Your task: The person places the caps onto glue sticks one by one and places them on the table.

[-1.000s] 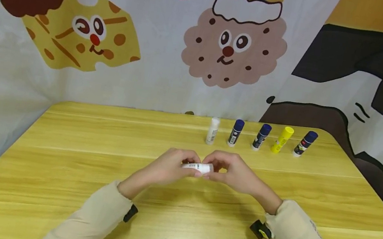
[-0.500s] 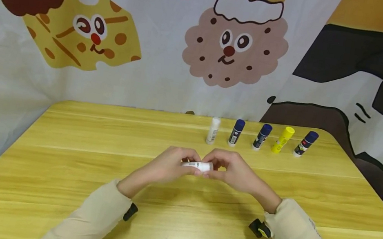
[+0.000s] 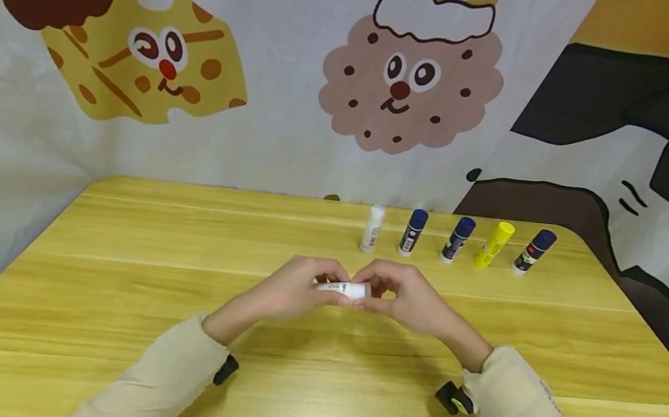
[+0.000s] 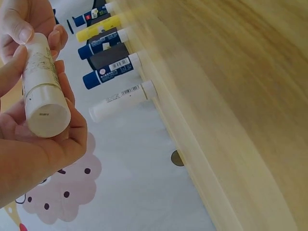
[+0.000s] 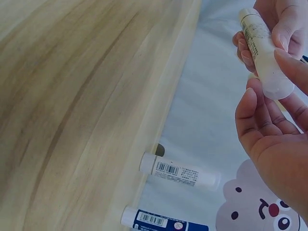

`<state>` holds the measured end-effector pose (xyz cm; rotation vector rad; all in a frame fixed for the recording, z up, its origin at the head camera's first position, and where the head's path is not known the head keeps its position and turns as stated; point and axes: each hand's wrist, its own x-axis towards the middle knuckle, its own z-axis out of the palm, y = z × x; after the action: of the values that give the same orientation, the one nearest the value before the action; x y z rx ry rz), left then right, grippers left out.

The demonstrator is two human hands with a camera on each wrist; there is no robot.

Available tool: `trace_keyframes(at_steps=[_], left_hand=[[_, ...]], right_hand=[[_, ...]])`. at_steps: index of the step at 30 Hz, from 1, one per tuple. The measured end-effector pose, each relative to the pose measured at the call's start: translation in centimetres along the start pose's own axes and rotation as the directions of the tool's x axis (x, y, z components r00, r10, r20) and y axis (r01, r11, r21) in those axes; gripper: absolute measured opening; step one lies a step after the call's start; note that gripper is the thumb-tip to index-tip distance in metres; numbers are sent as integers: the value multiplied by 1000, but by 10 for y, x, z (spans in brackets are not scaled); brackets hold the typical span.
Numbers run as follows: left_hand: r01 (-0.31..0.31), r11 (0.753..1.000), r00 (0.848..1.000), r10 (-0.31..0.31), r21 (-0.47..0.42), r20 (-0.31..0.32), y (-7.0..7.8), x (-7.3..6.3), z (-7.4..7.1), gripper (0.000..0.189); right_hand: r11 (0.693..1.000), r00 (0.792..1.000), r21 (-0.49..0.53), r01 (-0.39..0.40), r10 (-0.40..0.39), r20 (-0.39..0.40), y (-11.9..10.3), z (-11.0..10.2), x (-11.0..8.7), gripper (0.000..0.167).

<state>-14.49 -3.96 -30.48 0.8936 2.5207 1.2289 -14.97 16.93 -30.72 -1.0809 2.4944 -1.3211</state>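
A white glue stick (image 3: 351, 290) lies on its side in the air between both hands, above the wooden table. My left hand (image 3: 294, 287) grips its left part, thumb below and fingers behind. My right hand (image 3: 414, 302) pinches the right part, and the two hands' fingertips meet near its middle. In the left wrist view the glue stick (image 4: 44, 91) points its round end toward the camera, with small dark print along its side. The translucent capped end of the glue stick (image 5: 275, 82) shows between the right thumb and fingers in the right wrist view.
Behind the hands, a row of glue sticks stands upright along the table's back: a white one (image 3: 372, 229), several with dark blue caps, such as the rightmost one (image 3: 533, 252), and a yellow one (image 3: 494, 245). A printed cloth (image 3: 271, 156) hangs behind the table (image 3: 133, 294).
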Motion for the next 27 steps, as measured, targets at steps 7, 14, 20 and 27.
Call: trace_keyframes(at_steps=[7,14,20,27], left_hand=[[7,1000,1000,-7,-12,2,-2,0,0,17],[26,999,1000,-26,-36,-6,-5,1,0,18],[26,999,999,-28,-44,-30,-10,1,-1,17],[44,998,998,-46,-49,-41,-13,-1,-4,26]], right_hand=[[1000,1000,-19,6,-6,-14,1,0,0,20],[1000,999,-26,-17,16,-30,0,-2,1,20],[1000,999,-4,-14,14,-44,3,-3,3,19],[1000,998,-7,-12,11,-63,6,-6,5,17]])
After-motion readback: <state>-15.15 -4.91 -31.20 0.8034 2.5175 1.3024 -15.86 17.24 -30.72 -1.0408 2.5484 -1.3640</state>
